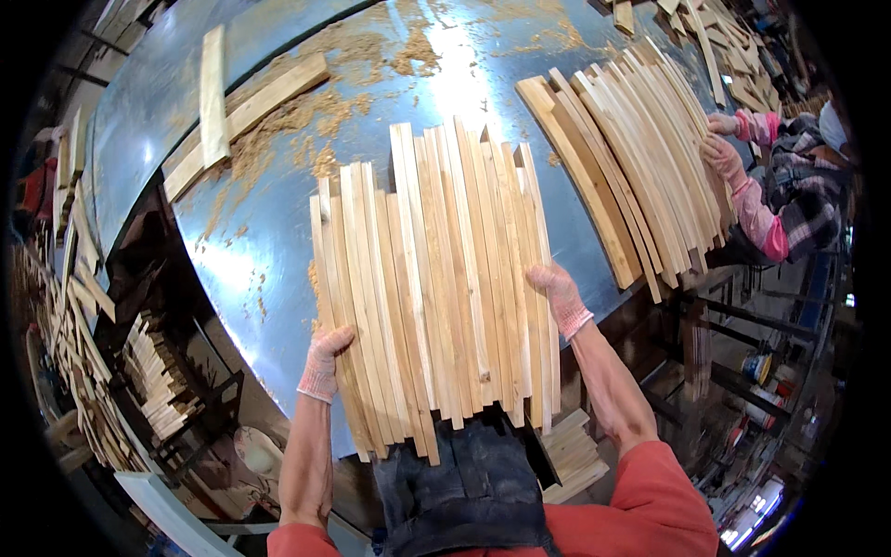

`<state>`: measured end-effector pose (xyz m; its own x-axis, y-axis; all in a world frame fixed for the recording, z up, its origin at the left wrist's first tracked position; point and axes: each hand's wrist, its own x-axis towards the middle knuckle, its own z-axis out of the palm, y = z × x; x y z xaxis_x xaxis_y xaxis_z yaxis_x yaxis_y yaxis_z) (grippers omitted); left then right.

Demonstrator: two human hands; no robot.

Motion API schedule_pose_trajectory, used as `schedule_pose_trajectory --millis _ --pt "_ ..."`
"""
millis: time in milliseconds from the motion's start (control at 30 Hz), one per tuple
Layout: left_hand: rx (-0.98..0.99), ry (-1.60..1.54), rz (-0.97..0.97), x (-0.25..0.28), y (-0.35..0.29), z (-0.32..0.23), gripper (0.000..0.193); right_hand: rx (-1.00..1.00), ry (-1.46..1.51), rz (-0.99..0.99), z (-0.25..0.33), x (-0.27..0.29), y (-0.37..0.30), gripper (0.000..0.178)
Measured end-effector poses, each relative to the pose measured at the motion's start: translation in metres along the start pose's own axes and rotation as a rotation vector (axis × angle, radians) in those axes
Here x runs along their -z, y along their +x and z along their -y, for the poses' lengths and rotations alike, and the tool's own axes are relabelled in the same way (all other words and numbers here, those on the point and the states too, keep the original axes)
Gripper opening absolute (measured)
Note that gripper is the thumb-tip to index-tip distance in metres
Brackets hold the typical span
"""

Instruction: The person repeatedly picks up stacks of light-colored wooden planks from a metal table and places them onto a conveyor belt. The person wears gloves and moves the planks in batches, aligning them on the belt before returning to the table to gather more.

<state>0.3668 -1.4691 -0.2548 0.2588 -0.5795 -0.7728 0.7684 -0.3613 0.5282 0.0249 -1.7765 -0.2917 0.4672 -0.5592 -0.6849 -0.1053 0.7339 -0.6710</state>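
Note:
A wide row of light wooden strips (436,278) lies side by side in front of me, their far and near ends uneven. It rests on a shiny metal table (232,316), with the near ends reaching past the edge toward my dark apron (455,492). My left hand (328,360), in a pale knitted glove, presses on the row's left side. On the right side, farther up, my right hand (559,295) grips the outermost strips in a like glove. Between them the two hands squeeze the row together. The fingers underneath are partly hidden.
At the right, a co-worker's gloved hands (724,153) hold another row of strips (640,158). Two loose boards (214,97) cross at the back left among sawdust (348,107). Wood stacks (158,381) stand below left, and more strips (574,457) lie beneath, near my right forearm.

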Motion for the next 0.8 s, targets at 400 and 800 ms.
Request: schedule_pose_trajectory --millis 400,800 --pt "-0.328 -0.234 -0.269 0.098 -0.243 0.046 0.071 -0.047 -0.177 0.442 0.002 -0.185 -0.091 0.083" --pt "-0.717 -0.448 -0.474 0.271 -0.560 0.150 0.059 -0.061 -0.375 0.948 -0.078 -0.466 -0.269 0.065"
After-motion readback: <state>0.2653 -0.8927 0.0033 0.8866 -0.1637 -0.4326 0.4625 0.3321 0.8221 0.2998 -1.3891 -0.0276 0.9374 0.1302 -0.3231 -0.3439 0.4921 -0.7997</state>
